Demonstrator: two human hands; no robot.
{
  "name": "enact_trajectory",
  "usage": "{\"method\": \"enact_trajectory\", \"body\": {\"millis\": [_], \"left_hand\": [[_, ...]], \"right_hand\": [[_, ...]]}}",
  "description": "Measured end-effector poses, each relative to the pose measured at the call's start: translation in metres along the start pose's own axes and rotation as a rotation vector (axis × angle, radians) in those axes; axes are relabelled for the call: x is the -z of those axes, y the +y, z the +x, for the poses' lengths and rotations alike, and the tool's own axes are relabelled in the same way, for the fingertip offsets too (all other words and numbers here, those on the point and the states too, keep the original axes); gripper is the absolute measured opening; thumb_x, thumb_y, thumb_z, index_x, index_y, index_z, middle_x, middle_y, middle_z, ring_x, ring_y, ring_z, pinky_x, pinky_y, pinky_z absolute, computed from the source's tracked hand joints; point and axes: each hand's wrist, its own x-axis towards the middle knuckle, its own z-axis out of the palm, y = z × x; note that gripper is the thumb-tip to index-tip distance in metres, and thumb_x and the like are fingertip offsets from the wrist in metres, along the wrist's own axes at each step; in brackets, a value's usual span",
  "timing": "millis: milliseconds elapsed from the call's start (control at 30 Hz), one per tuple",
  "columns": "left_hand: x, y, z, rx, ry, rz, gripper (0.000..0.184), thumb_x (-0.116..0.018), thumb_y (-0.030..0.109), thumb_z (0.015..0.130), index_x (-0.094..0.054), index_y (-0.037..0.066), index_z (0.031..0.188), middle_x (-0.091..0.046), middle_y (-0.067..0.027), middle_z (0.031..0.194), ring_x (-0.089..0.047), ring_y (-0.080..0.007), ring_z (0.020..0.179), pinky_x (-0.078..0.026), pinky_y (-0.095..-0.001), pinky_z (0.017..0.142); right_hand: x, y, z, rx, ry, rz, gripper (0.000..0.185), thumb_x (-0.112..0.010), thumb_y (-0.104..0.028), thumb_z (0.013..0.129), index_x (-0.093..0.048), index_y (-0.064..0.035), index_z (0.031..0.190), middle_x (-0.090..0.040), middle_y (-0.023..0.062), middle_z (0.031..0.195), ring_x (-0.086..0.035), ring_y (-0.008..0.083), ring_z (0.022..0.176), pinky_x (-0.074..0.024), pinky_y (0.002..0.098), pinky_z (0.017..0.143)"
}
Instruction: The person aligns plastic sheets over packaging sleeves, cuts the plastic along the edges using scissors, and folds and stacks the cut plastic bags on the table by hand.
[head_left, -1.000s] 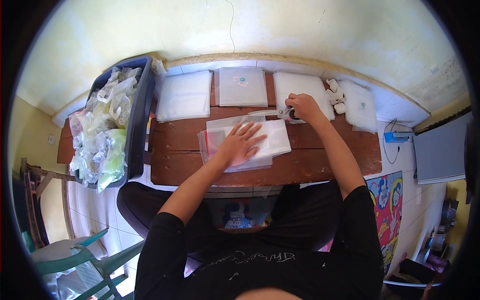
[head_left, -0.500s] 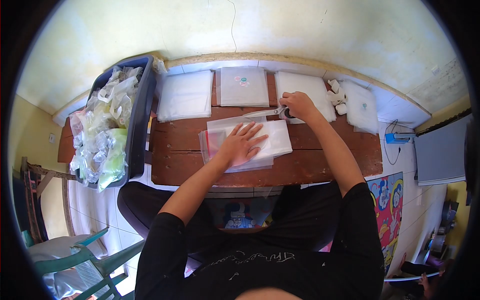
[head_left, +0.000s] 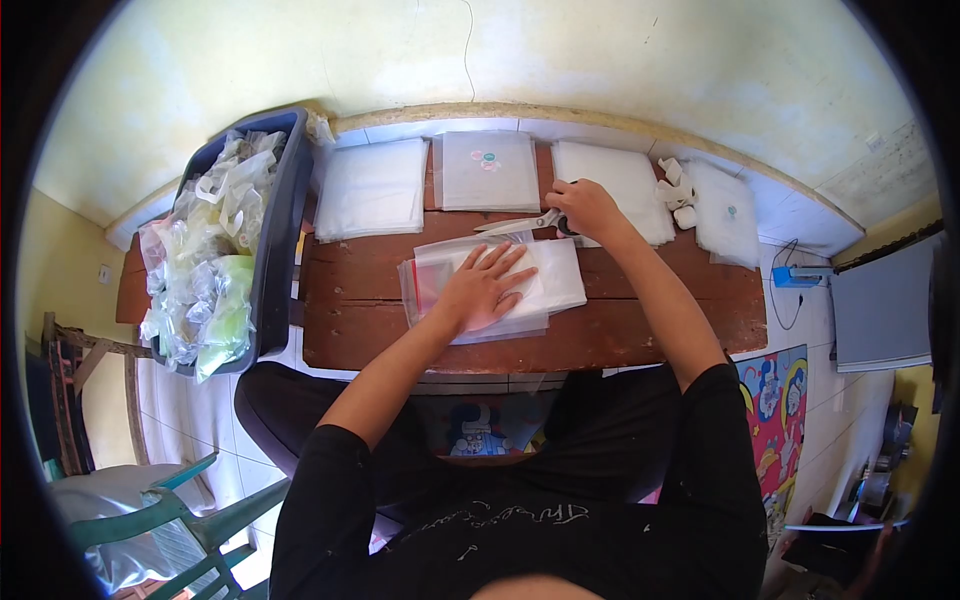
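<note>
Scissors (head_left: 520, 222) gripped in the right hand (head_left: 581, 212), blades pointing left above plastic bags (head_left: 558, 278).

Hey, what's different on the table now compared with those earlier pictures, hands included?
The right hand has moved the scissors a little to the left, above the plastic bags. Nothing has been newly taken hold of or let go. The left hand still lies flat on those bags, and the tub looks unmoved.

brown wooden table (head_left: 640, 315) under plastic bags (head_left: 372, 188)
</note>
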Motion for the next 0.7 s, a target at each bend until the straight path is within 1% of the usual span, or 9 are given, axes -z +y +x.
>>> {"method": "enact_trajectory", "body": {"millis": [133,267,467,567,633,667,700], "left_hand": [[0.0,-0.001,0.0,0.0,0.009,0.006,0.048,-0.043,0.037,0.099,-0.044,0.027,0.146,-0.031,-0.0077,0.158,-0.024,-0.0281,0.148,-0.016,-0.0484,0.119],[0.0,-0.001,-0.001,-0.01,0.018,0.01,0.048,-0.043,0.037,0.099,-0.044,0.027,0.146,-0.031,-0.0077,0.158,-0.024,-0.0282,0.148,-0.016,-0.0484,0.119],[-0.001,-0.001,0.0,-0.009,0.024,-0.007,0.048,-0.044,0.036,0.098,-0.045,0.027,0.145,-0.031,-0.0079,0.158,-0.024,-0.0284,0.147,-0.017,-0.0488,0.119],[0.002,0.0,0.0,-0.008,0.022,-0.008,0.048,-0.044,0.036,0.098,-0.045,0.026,0.145,-0.032,-0.0081,0.157,-0.024,-0.0287,0.147,-0.017,-0.049,0.119],[0.001,0.0,-0.001,-0.008,0.021,-0.005,0.048,-0.044,0.036,0.098,-0.045,0.026,0.145,-0.032,-0.0082,0.157,-0.024,-0.029,0.147,-0.017,-0.0492,0.118],[0.0,0.0,-0.001,-0.013,0.028,0.001,0.048,-0.044,0.036,0.098,-0.045,0.026,0.145,-0.032,-0.0083,0.157,-0.025,-0.0291,0.147,-0.017,-0.0492,0.118],[0.0,-0.001,-0.001,-0.018,0.035,0.007,0.048,-0.044,0.036,0.098,-0.046,0.026,0.145,-0.033,-0.0083,0.157,-0.025,-0.0293,0.147,-0.018,-0.0493,0.118]], "right_hand": [[-0.003,0.002,-0.006,-0.044,-0.054,0.004,0.013,-0.067,-0.006,0.07,-0.063,-0.0122,0.081,-0.061,0.0051,0.082,-0.065,0.0285,0.067,-0.0532,0.0394,0.061],[-0.003,0.0,-0.01,-0.062,-0.026,0.011,0.013,-0.068,-0.006,0.07,-0.063,-0.0121,0.081,-0.06,0.0046,0.081,-0.066,0.0285,0.068,-0.0533,0.0396,0.06],[-0.002,-0.006,0.002,-0.053,-0.04,-0.051,0.014,-0.068,-0.006,0.07,-0.062,-0.0111,0.082,-0.06,0.0057,0.085,-0.066,0.0282,0.068,-0.054,0.039,0.061],[-0.008,-0.008,0.007,-0.011,-0.001,-0.026,0.016,-0.071,-0.009,0.069,-0.062,-0.0114,0.082,-0.06,0.0057,0.086,-0.066,0.0278,0.068,-0.0544,0.0383,0.062],[-0.003,-0.009,0.009,-0.009,-0.013,-0.015,0.019,-0.075,-0.014,0.068,-0.063,-0.011,0.083,-0.06,0.0057,0.086,-0.066,0.0271,0.07,-0.0544,0.0378,0.063],[0.0,-0.009,0.008,-0.009,-0.012,-0.015,0.019,-0.075,-0.014,0.068,-0.063,-0.011,0.083,-0.06,0.0057,0.086,-0.066,0.0271,0.07,-0.0544,0.0378,0.063],[0.002,-0.008,0.006,-0.04,-0.055,-0.005,0.021,-0.076,-0.016,0.067,-0.063,-0.0108,0.083,-0.06,0.0057,0.087,-0.066,0.0269,0.071,-0.0544,0.0378,0.063]]}}
